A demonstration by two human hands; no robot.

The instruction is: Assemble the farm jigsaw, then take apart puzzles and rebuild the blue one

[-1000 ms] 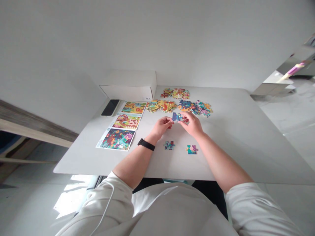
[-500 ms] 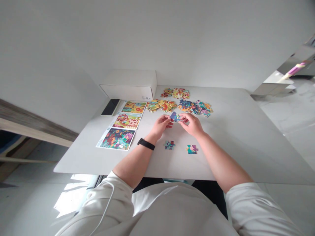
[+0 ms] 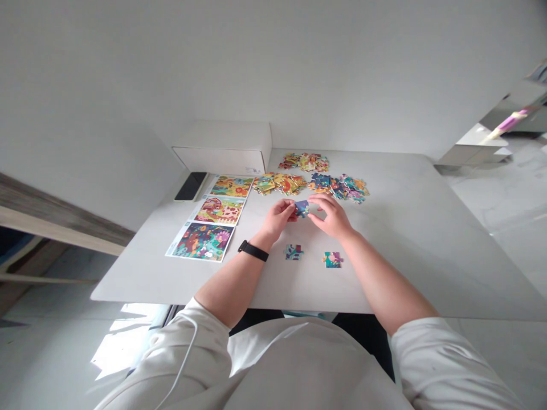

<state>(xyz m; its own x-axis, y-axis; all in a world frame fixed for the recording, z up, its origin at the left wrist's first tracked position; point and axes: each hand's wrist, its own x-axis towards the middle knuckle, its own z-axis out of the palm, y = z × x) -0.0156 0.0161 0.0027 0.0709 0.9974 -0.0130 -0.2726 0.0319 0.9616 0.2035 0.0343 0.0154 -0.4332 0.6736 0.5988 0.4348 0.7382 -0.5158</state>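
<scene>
A dark blue puzzle piece point(image 3: 302, 208) is pinched in my left hand point(image 3: 279, 217) above the middle of the table. Just right of it, my right hand point(image 3: 331, 214) has its thumb and fingers spread apart, with nothing seen between them. Nearer to me, a teal and purple puzzle piece point(image 3: 294, 252) and a teal, pink and yellow puzzle piece point(image 3: 333, 259) lie apart on the table. Beyond my hands is a heap of blue, purple and orange puzzle pieces point(image 3: 339, 188).
Yellow puzzle pieces point(image 3: 280, 183) and red and yellow puzzle pieces point(image 3: 304, 162) lie in heaps farther back. A sheet with three pictures point(image 3: 204, 241) is on the left of the table point(image 3: 410, 245). Behind it are a phone point(image 3: 191, 186) and a white box point(image 3: 220, 158) by the wall.
My right fingers have come off the dark blue puzzle piece and opened. The piece has turned in my left hand, which stays in nearly the same place.
</scene>
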